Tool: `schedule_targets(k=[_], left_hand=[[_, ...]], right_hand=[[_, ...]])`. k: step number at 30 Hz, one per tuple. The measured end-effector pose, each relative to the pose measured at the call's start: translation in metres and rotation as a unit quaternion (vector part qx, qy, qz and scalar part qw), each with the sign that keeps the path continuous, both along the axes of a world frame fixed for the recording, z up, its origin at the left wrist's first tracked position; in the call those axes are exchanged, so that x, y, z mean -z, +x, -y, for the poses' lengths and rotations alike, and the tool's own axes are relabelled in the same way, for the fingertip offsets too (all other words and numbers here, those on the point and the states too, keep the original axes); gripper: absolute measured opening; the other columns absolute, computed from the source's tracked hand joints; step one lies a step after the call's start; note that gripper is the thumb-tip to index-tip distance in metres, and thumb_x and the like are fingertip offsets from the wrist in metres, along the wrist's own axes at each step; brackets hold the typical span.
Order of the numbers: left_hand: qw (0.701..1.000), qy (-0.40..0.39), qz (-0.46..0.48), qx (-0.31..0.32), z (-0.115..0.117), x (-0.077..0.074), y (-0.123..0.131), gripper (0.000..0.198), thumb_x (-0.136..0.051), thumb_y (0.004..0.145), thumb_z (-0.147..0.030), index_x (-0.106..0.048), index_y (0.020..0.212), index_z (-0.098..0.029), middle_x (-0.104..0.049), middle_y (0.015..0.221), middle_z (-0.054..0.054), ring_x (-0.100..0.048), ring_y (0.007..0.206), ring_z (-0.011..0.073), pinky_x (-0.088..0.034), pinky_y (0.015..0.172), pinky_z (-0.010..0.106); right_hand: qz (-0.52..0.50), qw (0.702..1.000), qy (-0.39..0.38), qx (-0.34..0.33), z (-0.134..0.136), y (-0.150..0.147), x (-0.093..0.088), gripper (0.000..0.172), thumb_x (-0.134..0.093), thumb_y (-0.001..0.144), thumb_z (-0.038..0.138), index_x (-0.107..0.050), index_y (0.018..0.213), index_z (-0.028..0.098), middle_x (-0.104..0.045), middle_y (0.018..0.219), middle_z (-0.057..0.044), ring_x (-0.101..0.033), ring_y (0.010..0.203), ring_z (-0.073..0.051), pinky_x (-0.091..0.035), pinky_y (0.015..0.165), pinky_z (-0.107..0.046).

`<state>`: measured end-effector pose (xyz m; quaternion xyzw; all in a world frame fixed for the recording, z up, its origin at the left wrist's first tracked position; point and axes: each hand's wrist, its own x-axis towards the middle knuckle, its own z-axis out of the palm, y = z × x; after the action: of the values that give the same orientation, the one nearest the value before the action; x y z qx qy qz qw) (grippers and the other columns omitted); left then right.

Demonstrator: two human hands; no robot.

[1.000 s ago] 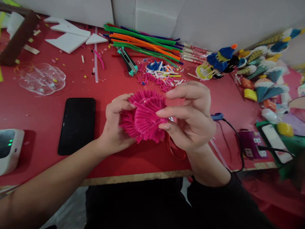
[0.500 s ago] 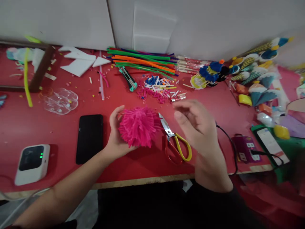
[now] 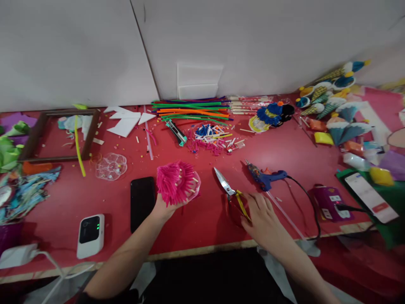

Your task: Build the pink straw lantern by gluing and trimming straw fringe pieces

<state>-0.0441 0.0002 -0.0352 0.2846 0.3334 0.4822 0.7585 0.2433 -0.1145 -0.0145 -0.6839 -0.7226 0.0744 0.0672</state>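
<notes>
My left hand (image 3: 165, 207) is closed from below around a bright pink fuzzy pipe-cleaner piece (image 3: 171, 183), which is tilted so pale stick ends and a clear pinkish edge show on its right side. Most of my left fingers are hidden behind it. My right hand (image 3: 261, 213) is down at the scissors (image 3: 225, 182), its thumb and fingers around the yellow handle. Those scissors lie on the red table, silver blades pointing up and left, with the red handle partly in shadow. Just beyond my right hand lies a blue glue gun (image 3: 265, 179) with a clear glue stick.
A black phone (image 3: 142, 202) and a white device (image 3: 90, 236) lie left. Behind are pipe cleaners (image 3: 193, 112), a cutter (image 3: 177, 133), coloured scraps (image 3: 211, 137) and a blue pipe-cleaner figure (image 3: 268, 116). A purple power box (image 3: 330, 202) with cords stands right.
My right hand has come down onto the scissors' handle. My left hand has turned the pink piece, exposing its stick ends. The view has shifted, and the glue gun now shows.
</notes>
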Motion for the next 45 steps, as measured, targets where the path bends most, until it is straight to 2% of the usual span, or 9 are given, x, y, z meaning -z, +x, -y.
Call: schedule_targets(k=[4, 11, 16, 21, 24, 30, 37, 41, 45], left_hand=[[0.997, 0.053, -0.039, -0.029, 0.004, 0.007, -0.002, 0.097, -0.105, 0.041, -0.045, -0.064, 0.128, -0.033, -0.073, 0.129, 0.007, -0.066, 0.133, 0.0376, -0.053, 0.119, 0.054], [0.994, 0.102, -0.004, -0.042, 0.001, -0.014, 0.003, 0.101, -0.059, 0.052, -0.103, -0.068, 0.125, -0.033, -0.071, 0.133, 0.01, -0.064, 0.134, 0.0399, -0.055, 0.111, 0.063], [0.985, 0.094, -0.109, -0.097, 0.005, -0.028, 0.006, 0.102, -0.088, 0.049, -0.08, -0.057, 0.132, -0.029, -0.065, 0.137, 0.014, -0.067, 0.127, 0.0383, -0.052, 0.113, 0.06], [0.953, 0.151, -0.17, -0.201, 0.011, -0.022, 0.014, 0.11, -0.105, 0.036, -0.049, -0.045, 0.126, -0.036, -0.052, 0.139, 0.006, -0.055, 0.137, 0.0318, -0.045, 0.121, 0.05], [0.939, 0.176, -0.196, -0.222, 0.017, -0.022, 0.023, 0.112, -0.106, 0.032, -0.045, -0.044, 0.124, -0.036, -0.047, 0.136, 0.004, -0.052, 0.137, 0.0319, -0.04, 0.125, 0.051], [0.935, 0.201, -0.205, -0.21, 0.03, -0.018, 0.04, 0.12, -0.105, 0.026, -0.052, -0.041, 0.125, -0.035, -0.042, 0.136, 0.006, -0.05, 0.137, 0.0335, -0.038, 0.124, 0.053], [0.971, 0.137, -0.088, -0.174, 0.046, -0.022, 0.034, 0.093, -0.079, 0.051, -0.089, -0.047, 0.121, -0.038, -0.053, 0.133, 0.005, -0.057, 0.13, 0.0315, -0.055, 0.107, 0.045], [0.987, 0.051, -0.072, -0.136, 0.045, -0.039, 0.022, 0.066, -0.083, 0.072, -0.067, -0.047, 0.117, -0.035, -0.064, 0.125, 0.006, -0.069, 0.108, 0.0246, -0.06, 0.08, 0.034], [0.997, -0.035, -0.053, -0.052, 0.039, -0.05, 0.013, 0.071, -0.09, 0.067, -0.053, -0.044, 0.118, -0.034, -0.065, 0.126, 0.006, -0.07, 0.09, 0.0178, -0.055, 0.068, 0.026]], right_hand=[[-0.052, 0.997, -0.035, 0.05, 0.003, -0.01, 0.003, 0.053, -0.049, 0.08, 0.014, -0.051, 0.133, 0.01, -0.069, 0.108, -0.018, -0.069, 0.102, -0.034, -0.058, 0.093, -0.053], [-0.184, 0.961, -0.101, 0.182, -0.008, -0.014, -0.003, 0.039, -0.057, 0.066, 0.015, -0.062, 0.105, 0.017, -0.07, 0.097, -0.013, -0.069, 0.088, -0.03, -0.054, 0.082, -0.044], [-0.272, 0.928, -0.084, 0.239, -0.023, -0.003, -0.001, 0.032, -0.064, 0.06, 0.019, -0.06, 0.091, 0.022, -0.069, 0.088, -0.007, -0.066, 0.077, -0.026, -0.049, 0.071, -0.037], [-0.47, 0.843, -0.091, 0.246, -0.039, -0.016, 0.0, 0.034, -0.074, 0.064, 0.046, -0.05, 0.078, 0.026, -0.061, 0.064, 0.001, -0.064, 0.059, -0.021, -0.051, 0.056, -0.033], [-0.596, 0.769, -0.096, 0.209, -0.048, -0.047, -0.006, 0.046, -0.071, 0.072, 0.064, -0.047, 0.084, 0.026, -0.071, 0.08, -0.003, -0.072, 0.065, -0.021, -0.057, 0.056, -0.033], [-0.706, 0.685, -0.059, 0.167, -0.064, -0.094, -0.013, 0.043, -0.075, 0.071, 0.059, -0.048, 0.082, 0.027, -0.068, 0.085, 0.0, -0.068, 0.068, -0.017, -0.061, 0.064, -0.034], [-0.722, 0.671, -0.058, 0.16, -0.068, -0.09, -0.009, 0.041, -0.08, 0.066, 0.049, -0.05, 0.084, 0.029, -0.064, 0.08, 0.002, -0.064, 0.07, -0.018, -0.06, 0.073, -0.039], [-0.715, 0.68, -0.063, 0.152, -0.065, -0.078, -0.003, 0.051, -0.081, 0.062, 0.058, -0.052, 0.092, 0.029, -0.066, 0.087, -0.001, -0.067, 0.08, -0.022, -0.06, 0.08, -0.042], [-0.697, 0.701, -0.07, 0.132, -0.065, -0.063, 0.007, 0.055, -0.081, 0.06, 0.065, -0.053, 0.091, 0.029, -0.063, 0.08, 0.0, -0.065, 0.076, -0.021, -0.057, 0.074, -0.037]])
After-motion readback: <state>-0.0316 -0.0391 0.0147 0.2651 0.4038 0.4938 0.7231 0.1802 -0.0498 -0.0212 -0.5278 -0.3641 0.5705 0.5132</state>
